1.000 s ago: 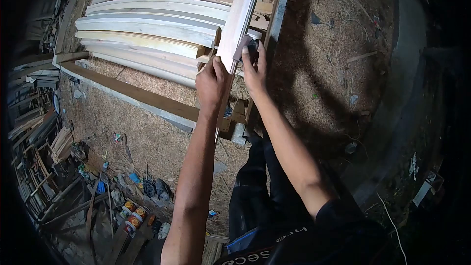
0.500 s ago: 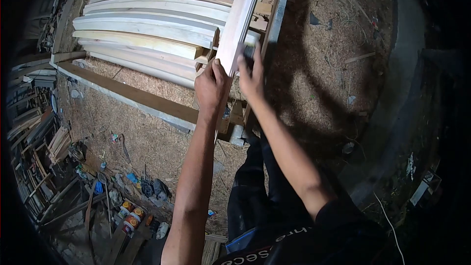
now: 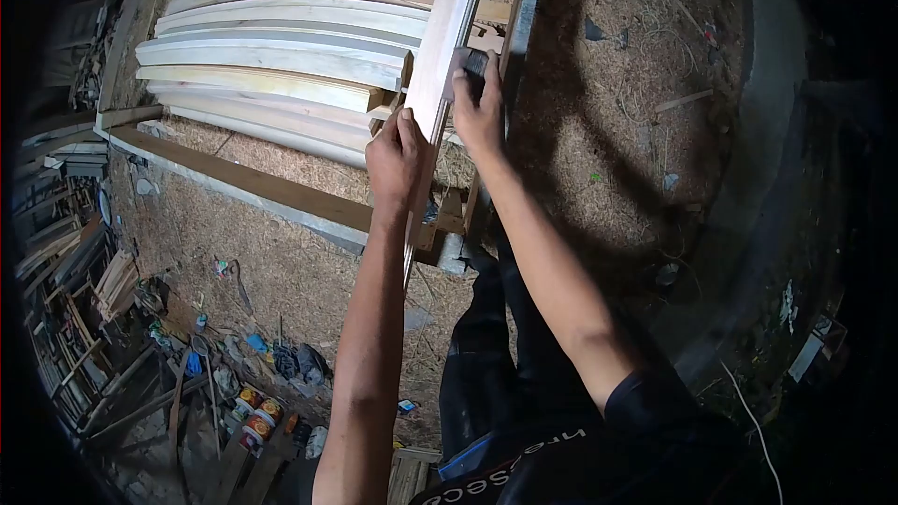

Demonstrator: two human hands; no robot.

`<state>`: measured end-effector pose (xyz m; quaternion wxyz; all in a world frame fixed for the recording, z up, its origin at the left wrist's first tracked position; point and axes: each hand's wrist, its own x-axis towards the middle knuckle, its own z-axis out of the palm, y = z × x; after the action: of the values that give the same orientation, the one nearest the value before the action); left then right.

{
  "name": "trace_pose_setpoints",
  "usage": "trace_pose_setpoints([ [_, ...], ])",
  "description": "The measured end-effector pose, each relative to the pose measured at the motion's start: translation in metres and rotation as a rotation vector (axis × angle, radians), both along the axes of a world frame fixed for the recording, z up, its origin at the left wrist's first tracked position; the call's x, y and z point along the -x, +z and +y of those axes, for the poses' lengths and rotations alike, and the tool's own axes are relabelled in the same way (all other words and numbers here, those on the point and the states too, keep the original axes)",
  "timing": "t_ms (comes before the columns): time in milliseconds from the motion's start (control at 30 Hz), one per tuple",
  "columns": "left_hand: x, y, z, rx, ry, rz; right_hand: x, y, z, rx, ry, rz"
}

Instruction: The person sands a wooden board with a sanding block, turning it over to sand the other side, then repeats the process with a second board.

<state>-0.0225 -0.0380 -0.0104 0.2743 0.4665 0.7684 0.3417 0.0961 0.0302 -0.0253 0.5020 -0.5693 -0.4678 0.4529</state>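
Observation:
A long pale wooden board (image 3: 440, 56) with a grooved right edge runs away from me up the middle of the view. My left hand (image 3: 395, 157) is closed on the board's left edge, thumb on top and the other fingers partly hidden. In my right hand (image 3: 480, 117) is a dark sanding block (image 3: 474, 62), held between thumb and fingers. It rests against the board's right, grooved edge, farther along than my left hand.
Several pale planks (image 3: 281, 56) lie side by side at the left, within a timber frame (image 3: 243, 178). Shavings cover the ground (image 3: 608, 131). Scrap wood (image 3: 75, 299) and several orange-and-white cans (image 3: 257, 423) are at the lower left. A white cable (image 3: 753, 421) trails at the lower right.
My right hand has moved the sanding block away from me along the board's edge. The left hand keeps its hold, and the view has shifted slightly.

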Motion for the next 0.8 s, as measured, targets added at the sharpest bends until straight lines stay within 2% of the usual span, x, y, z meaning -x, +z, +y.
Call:
trace_pose_setpoints([
  [33,0.003,-0.001,-0.002,0.022,-0.01,-0.022,0.002,-0.003,-0.009,-0.085,-0.008,-0.071],
  [67,0.006,-0.002,-0.005,0.021,-0.016,-0.019,0.004,-0.005,-0.023,-0.052,0.005,-0.061],
  [133,0.012,-0.004,-0.017,-0.064,-0.078,-0.181,0.008,-0.004,-0.058,-0.029,0.025,-0.08],
  [167,0.012,-0.004,-0.026,-0.066,-0.082,-0.18,0.01,-0.005,-0.077,-0.039,0.031,-0.108],
  [200,0.013,-0.005,-0.038,-0.069,-0.088,-0.158,0.007,0.01,-0.093,0.075,0.097,-0.027],
  [233,0.014,-0.001,-0.046,-0.072,-0.094,-0.136,0.011,0.008,-0.107,0.027,0.083,-0.088],
  [267,0.018,0.002,-0.054,0.059,-0.101,-0.128,0.013,0.003,-0.113,0.033,0.058,-0.043],
  [367,0.018,0.012,-0.073,0.091,-0.088,-0.17,0.011,0.009,-0.099,0.069,0.044,0.026],
  [400,0.019,0.01,-0.078,0.1,-0.087,-0.169,0.012,-0.001,-0.087,-0.025,0.0,-0.054],
  [500,0.024,0.003,-0.098,0.092,-0.069,-0.213,0.009,-0.013,-0.053,-0.028,-0.012,-0.045],
  [600,0.026,0.001,-0.111,0.103,-0.058,-0.19,0.003,-0.005,-0.064,0.036,0.078,-0.027],
  [700,0.029,-0.002,-0.123,0.014,-0.081,-0.194,0.013,0.004,-0.111,0.07,0.097,0.078],
  [767,0.03,-0.001,-0.132,0.037,-0.078,-0.181,0.015,0.009,-0.152,0.063,0.118,-0.038],
  [800,0.034,0.004,-0.135,0.214,-0.064,-0.231,0.02,0.011,-0.172,0.052,0.113,0.029],
])
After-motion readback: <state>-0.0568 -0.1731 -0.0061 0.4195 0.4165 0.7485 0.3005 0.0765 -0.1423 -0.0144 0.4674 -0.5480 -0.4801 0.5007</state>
